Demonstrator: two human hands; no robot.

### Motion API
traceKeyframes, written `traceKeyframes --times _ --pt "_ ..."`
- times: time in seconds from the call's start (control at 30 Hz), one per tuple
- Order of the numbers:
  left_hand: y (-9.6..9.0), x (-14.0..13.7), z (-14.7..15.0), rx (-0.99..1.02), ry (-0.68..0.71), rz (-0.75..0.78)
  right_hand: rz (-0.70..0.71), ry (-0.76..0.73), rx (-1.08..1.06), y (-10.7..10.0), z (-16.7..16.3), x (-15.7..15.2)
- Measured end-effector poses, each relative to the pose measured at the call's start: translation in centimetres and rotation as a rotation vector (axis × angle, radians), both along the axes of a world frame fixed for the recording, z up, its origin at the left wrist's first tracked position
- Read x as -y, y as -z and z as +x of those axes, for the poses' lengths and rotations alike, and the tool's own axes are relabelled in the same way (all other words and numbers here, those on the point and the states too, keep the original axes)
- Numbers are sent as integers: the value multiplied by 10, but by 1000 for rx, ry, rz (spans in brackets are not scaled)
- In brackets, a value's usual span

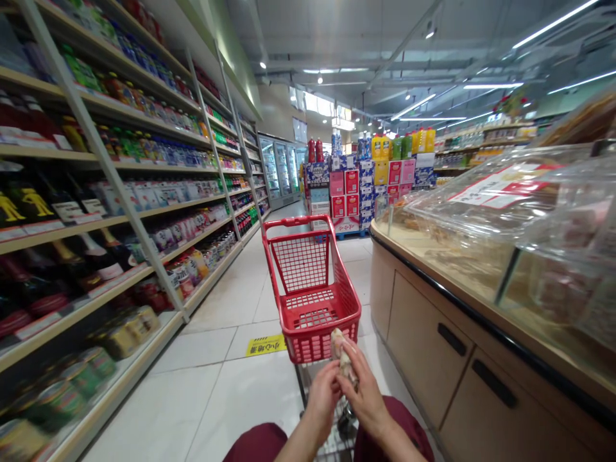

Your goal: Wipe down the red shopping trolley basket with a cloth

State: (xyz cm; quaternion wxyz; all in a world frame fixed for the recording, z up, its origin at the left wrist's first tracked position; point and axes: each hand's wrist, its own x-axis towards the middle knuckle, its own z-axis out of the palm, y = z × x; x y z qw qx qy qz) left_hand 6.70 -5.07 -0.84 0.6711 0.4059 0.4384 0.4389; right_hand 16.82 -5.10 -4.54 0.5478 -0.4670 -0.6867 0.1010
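Observation:
A small, pale, crumpled bundle (338,340) with brownish patches is held between my two hands; what kind of thing it is I cannot make out. My right hand (364,384) wraps round its right side with the fingers curled. On the other side, my left hand (323,389) pinches near its lower part, fingertips close to those of the right hand. Just beyond the hands stands a red shopping cart (315,301) with an upper basket. Its interior shows only red plastic lattice. The bundle overlaps the basket's near right corner in view.
Shelves of bottles and cans (158,154) line the left side. A counter (433,333) with clear plastic food packages (481,192) runs along the right. Ahead are stacked drink cartons (346,199) and glass-door fridges (282,167). A yellow floor sign (265,345) lies beside the cart.

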Motion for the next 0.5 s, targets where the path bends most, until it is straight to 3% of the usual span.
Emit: traceKeyframes --times 0.07,0.13,0.2,0.3,0.4,0.5 --pt "-3 -3 -9 -34 10 -59 14 -11 61 8 5 2" --pt "-10 -8 -16 -220 68 15 57 67 80 7 14 -4" --pt "-19 -15 -21 -516 63 261 124 217 60 -1 24 -19" --pt "-30 -28 -29 -1001 -82 684 223 353 71 -3 34 -44" --pt "-30 -39 -45 -1372 -116 775 231 280 233 23 31 -48" --pt "-21 -48 -62 -1536 -26 804 184 189 381 45 23 -35"
